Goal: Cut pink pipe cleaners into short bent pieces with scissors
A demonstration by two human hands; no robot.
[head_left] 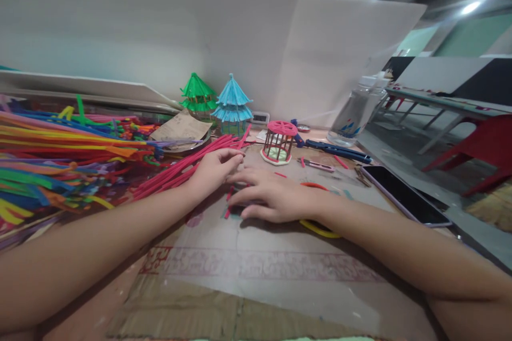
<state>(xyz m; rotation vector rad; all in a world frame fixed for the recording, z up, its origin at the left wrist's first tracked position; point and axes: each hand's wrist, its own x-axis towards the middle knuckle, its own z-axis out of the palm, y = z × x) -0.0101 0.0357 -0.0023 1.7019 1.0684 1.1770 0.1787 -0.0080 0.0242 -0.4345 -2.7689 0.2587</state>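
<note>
My left hand (214, 170) is closed in a pinch, with a short red pipe cleaner (245, 137) sticking up at its fingertips. Beside it, my right hand (274, 194) rests low over the mat, palm down with fingers apart. Small red pieces (228, 203) lie under its fingertips, partly hidden. A bundle of red pipe cleaners (164, 176) lies left of and behind my left hand. Beyond the hands stands a small round cage-like frame (279, 144) with a pink-red top ring, brown posts and a pale base.
Green (198, 90) and blue (233, 101) pagoda-like models stand behind. Many coloured pipe cleaners (60, 136) fill the left. A yellow-and-orange loop (320, 229) shows under my right forearm. Rightward are a cutter knife (318, 165), dark-blue pliers-like tool (340, 150), phone (404, 194) and clear bottle (354, 112).
</note>
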